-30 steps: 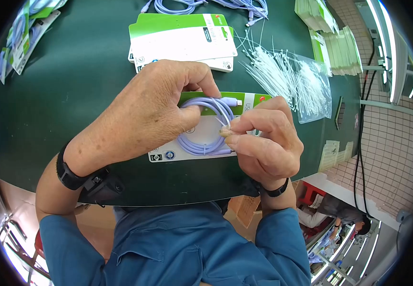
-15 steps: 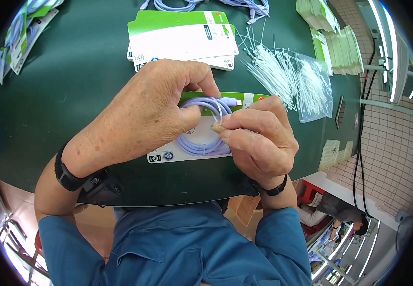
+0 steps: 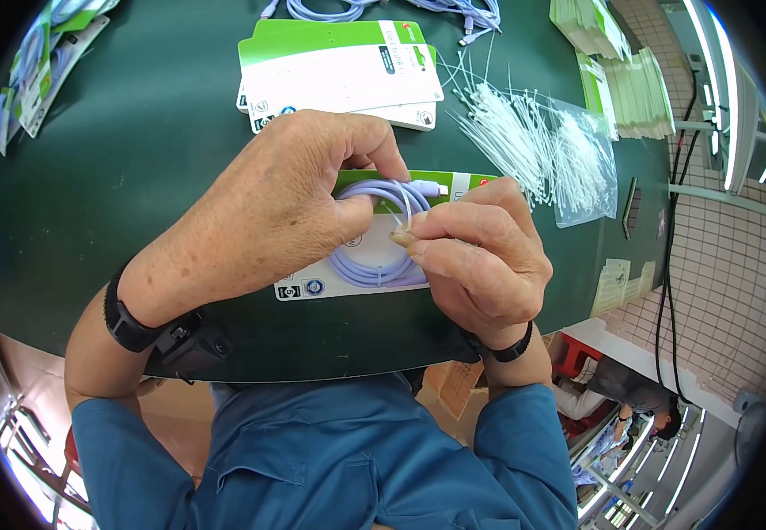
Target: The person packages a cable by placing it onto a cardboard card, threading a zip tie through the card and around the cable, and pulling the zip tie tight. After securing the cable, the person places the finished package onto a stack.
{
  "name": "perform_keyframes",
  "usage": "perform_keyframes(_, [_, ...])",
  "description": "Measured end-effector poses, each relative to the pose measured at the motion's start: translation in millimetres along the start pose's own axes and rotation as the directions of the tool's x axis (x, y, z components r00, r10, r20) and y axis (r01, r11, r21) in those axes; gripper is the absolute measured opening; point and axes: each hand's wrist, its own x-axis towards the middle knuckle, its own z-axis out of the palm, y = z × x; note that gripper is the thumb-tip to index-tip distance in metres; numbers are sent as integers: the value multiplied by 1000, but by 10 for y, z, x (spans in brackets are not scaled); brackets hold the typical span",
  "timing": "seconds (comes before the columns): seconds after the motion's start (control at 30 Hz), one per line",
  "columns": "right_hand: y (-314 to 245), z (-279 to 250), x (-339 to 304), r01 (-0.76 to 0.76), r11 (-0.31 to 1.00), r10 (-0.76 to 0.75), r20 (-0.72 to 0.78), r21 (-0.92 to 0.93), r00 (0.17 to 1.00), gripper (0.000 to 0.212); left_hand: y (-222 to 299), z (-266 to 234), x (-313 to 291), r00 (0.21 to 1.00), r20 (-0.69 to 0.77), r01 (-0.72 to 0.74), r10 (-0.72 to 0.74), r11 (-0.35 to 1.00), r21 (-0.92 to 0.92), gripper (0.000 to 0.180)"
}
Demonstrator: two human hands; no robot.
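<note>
A lilac cable (image 3: 356,272) lies coiled on a green-and-white packaging card (image 3: 374,243) in front of me. Its connector end points right at the top of the coil. My left hand (image 3: 303,190) grips the coil's upper left, with thumb and index finger curled around it. A white cable tie (image 3: 407,205) loops over the cable at the upper right of the coil. My right hand (image 3: 485,256) pinches the tie's end between thumb and index finger. At the bottom of the coil, another tie (image 3: 379,272) goes around the cable. The fingertips hide part of the card's right side.
Stacked cards (image 3: 330,75) lie beyond my hands. A pile of loose white cable ties (image 3: 511,132) sits right of them, beside a clear bag (image 3: 586,168). More card stacks (image 3: 639,93) stand far right, carded cables (image 3: 43,75) far left, and loose lilac cables (image 3: 454,9) at the back.
Both hands hold nearly the same position. The card has shifted very slightly to the right, and the tie's loop looks slightly different by my right fingertips.
</note>
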Motion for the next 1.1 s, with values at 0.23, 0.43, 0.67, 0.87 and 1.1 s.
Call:
perform_keyframes(0.23, [0,6,-20,-22,1000,22,60,2,998,30,-36,28,-17,1000,-7,-11,11,1000,-6,28])
perform_keyframes(0.43, [-32,5,28,-84,994,93,142,-72,986,29,-41,59,2,1000,20,22,-21,998,-52,26])
perform_keyframes(0.67, [-122,-87,116,-52,989,87,259,-141,962,35,-15,62,-21,992,94,96,-86,990,-104,23])
perform_keyframes(0.87, [5,-60,46,-96,993,91,76,71,993,27,42,-10,-12,993,63,97,-98,995,17,26])
perform_keyframes(1.1, [377,-462,-14,-633,661,747,-279,402,603,19,137,-30,-40,999,-21,-31,30,999,-41,27])
